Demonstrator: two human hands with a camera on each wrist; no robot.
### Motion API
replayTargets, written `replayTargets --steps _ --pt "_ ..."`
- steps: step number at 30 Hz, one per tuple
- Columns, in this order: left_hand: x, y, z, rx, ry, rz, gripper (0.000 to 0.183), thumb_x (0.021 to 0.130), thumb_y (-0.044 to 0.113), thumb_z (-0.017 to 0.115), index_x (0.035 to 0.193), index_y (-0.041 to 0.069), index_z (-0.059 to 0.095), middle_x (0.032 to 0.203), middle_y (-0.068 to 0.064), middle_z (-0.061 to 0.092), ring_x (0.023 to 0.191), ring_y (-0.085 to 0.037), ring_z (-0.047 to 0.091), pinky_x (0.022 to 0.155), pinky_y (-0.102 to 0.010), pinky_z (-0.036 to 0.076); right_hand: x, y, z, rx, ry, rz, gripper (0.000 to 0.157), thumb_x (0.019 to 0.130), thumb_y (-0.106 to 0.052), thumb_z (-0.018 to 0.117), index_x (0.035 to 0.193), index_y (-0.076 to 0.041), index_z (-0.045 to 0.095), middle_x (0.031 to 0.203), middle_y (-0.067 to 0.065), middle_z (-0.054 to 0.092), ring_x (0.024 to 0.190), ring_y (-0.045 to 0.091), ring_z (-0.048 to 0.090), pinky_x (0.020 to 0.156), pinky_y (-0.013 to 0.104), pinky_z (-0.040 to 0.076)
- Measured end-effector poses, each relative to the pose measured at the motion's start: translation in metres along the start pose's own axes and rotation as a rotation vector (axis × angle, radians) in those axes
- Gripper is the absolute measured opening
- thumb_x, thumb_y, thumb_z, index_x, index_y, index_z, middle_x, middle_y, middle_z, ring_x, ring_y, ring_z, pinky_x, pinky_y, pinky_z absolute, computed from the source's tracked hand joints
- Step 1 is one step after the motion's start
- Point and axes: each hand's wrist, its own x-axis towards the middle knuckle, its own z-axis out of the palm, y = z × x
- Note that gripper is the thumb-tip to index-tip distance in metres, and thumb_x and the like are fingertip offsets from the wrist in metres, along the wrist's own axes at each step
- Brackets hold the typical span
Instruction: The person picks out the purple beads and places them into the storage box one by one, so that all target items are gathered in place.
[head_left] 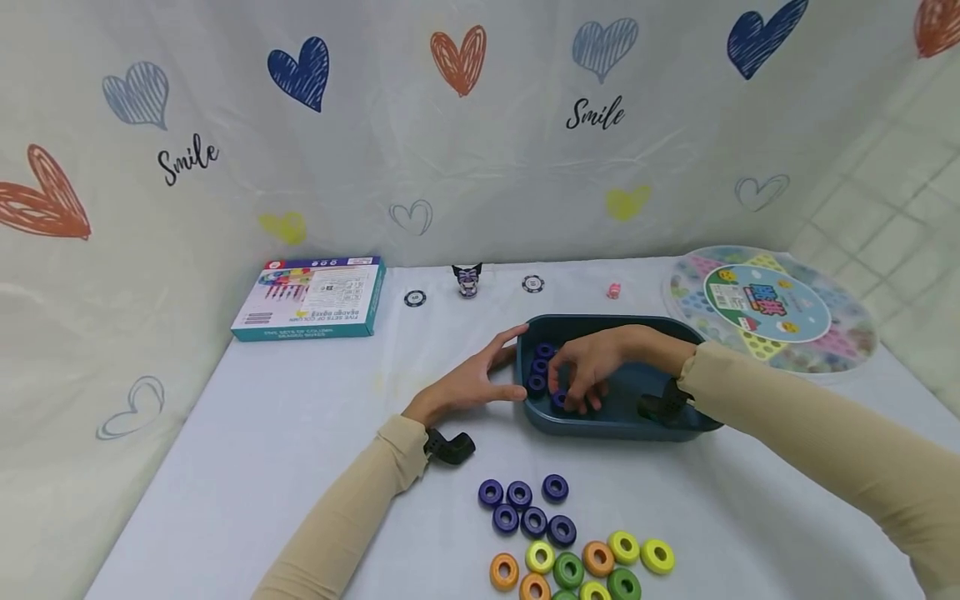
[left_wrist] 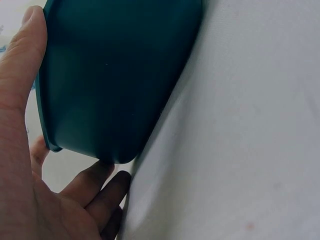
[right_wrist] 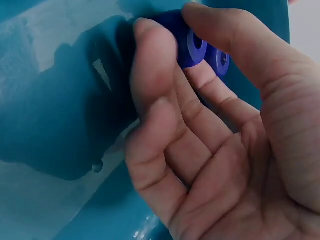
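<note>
A dark teal plastic bin (head_left: 622, 428) stands on the white table. My left hand (head_left: 471, 382) rests against its left end with thumb and fingers spread; in the left wrist view the thumb touches the rim and fingertips touch the bin wall (left_wrist: 120, 75). Inside the bin, my right hand (head_left: 596, 360) pinches a purple ring bead (right_wrist: 196, 46) between thumb and index finger, low by the near left corner. Several purple beads (head_left: 537, 383) line the bin's left end. Nearer me, a group of loose purple beads (head_left: 533, 522) lies on the cloth.
Orange, yellow and green beads (head_left: 568, 570) lie at the near edge. At the back are a boxed bead set (head_left: 311, 300), two poker chips (head_left: 415, 298), a small figurine (head_left: 467, 281) and a pink trinket (head_left: 614, 290). A round game board (head_left: 847, 325) lies right of the bin.
</note>
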Motion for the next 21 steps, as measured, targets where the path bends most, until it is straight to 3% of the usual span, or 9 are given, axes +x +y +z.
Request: replayTargets --steps 13,18,21 --pt "0.001 0.000 0.000 0.007 0.003 -0.003 0.092 0.069 0.060 0.065 0.141 0.044 0.011 0.142 0.006 0.031 0.128 -0.002 0.026 0.106 -0.038 0.016 -0.001 -0.009 0.002 0.161 0.005 -0.012 0.025 0.079 -0.017 0.069 0.089 -0.004 0.050 0.092 0.010 0.066 0.080 0.026 0.065 0.069 0.035 0.051" --pt "0.001 -0.001 0.000 0.004 0.001 -0.005 0.092 0.069 0.062 0.065 0.141 0.044 0.011 0.142 0.007 0.031 0.128 -0.002 0.026 0.106 -0.039 0.015 -0.007 -0.012 0.004 0.104 0.037 -0.027 0.020 0.082 -0.018 0.065 0.089 -0.005 0.052 0.093 0.006 0.067 0.077 0.024 0.063 0.065 0.033 0.050" --pt "0.001 -0.001 -0.001 0.007 0.000 -0.004 0.091 0.069 0.061 0.065 0.141 0.044 0.011 0.142 0.006 0.030 0.128 -0.003 0.026 0.106 -0.039 0.016 -0.018 -0.021 0.009 0.031 0.121 -0.078 0.014 0.084 -0.017 0.062 0.089 -0.007 0.053 0.086 0.003 0.066 0.071 0.020 0.061 0.061 0.031 0.048"
